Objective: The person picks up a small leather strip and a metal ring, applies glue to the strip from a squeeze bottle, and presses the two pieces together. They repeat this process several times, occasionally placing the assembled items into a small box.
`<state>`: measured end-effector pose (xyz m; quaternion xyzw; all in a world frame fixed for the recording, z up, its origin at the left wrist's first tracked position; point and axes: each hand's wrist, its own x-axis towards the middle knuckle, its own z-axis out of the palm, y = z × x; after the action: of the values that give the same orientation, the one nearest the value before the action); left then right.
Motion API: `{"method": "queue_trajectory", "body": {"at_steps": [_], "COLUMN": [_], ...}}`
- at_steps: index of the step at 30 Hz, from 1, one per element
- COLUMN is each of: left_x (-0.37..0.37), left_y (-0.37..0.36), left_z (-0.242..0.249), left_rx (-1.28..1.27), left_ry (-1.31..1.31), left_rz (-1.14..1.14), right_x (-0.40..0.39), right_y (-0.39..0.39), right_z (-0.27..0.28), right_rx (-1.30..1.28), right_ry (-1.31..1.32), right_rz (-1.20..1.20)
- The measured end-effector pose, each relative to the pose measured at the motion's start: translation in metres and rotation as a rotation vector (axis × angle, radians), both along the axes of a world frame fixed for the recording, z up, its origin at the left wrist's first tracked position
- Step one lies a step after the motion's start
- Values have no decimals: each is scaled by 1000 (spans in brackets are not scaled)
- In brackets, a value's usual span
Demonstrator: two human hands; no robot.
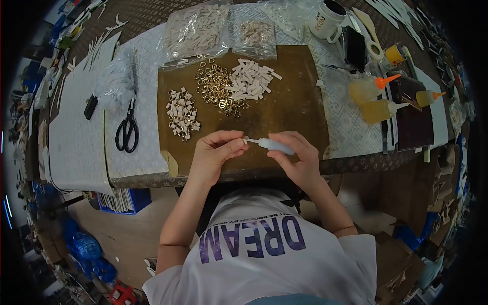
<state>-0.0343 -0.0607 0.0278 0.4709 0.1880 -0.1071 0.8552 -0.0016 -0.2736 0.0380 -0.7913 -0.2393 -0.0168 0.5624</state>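
One pair of black-handled scissors (126, 133) lies at far left on the patterned cloth (145, 114), handles toward the person, just below a crumpled plastic bag (115, 85). Next rightward, on the brown mat (297, 104): a loose pile of pale pieces with metal fittings (183, 114). Left hand (217, 151) is over the mat's near part, thumb and index finger pinched on a small piece (246, 139) (mostly hidden by the fingertips; details not resolved). Farther back, gold-coloured rings (211, 84) are heaped against white strips (251, 80), the two heaps meeting. Right of the small piece: a squeeze bottle (277, 146), held tilted nearly flat, its thin nozzle pointing left at the piece; contact cannot be told. Right hand (300, 155) grips the bottle, fingers and thumb closed about its body. Beyond the mat, on the right: white mug (325, 23), dark phone (354, 49), then two yellowish bottles, one orange-capped (365, 89), one pale-capped (377, 111).
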Motion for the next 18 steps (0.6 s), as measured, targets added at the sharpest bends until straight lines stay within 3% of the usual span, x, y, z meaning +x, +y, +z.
{"method": "queue_trajectory", "body": {"at_steps": [18], "left_x": [-9], "left_y": [-2], "left_z": [-1], "left_rx": [106], "left_ry": [-49], "left_rz": [-2], "right_x": [-7], "right_y": [5], "right_z": [14], "right_rx": [-164], "right_ry": [-160], "right_rz": [31]}}
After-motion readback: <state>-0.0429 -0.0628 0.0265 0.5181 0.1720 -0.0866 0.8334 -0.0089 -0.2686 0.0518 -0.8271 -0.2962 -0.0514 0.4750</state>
